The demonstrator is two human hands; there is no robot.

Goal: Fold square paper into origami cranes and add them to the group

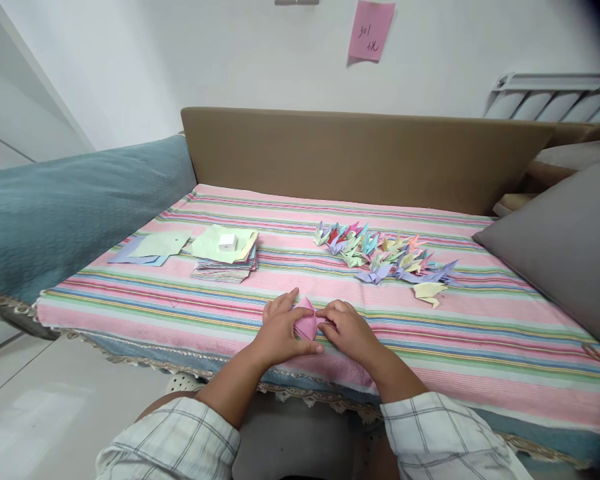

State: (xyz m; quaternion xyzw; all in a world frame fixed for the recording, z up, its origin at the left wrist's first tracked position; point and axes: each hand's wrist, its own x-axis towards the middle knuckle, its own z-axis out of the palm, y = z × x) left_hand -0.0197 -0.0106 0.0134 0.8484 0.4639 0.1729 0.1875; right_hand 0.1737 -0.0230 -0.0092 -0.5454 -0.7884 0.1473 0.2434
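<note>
A partly folded pink paper [307,322] lies on the striped cloth [180,303] near its front edge. My left hand [280,328] holds its left side, thumb under and fingers curled over it. My right hand [347,327] pinches and presses its right side with fingers closed. Both hands rest on the cloth.
A heap of several folded paper cranes [380,253] lies behind my hands to the right, with a yellow crane [429,292] in front of it. At the back left stands a stack of coloured paper [226,255] with a small white block [227,241] on top, beside loose sheets [153,248]. A grey cushion [565,247] lies on the right.
</note>
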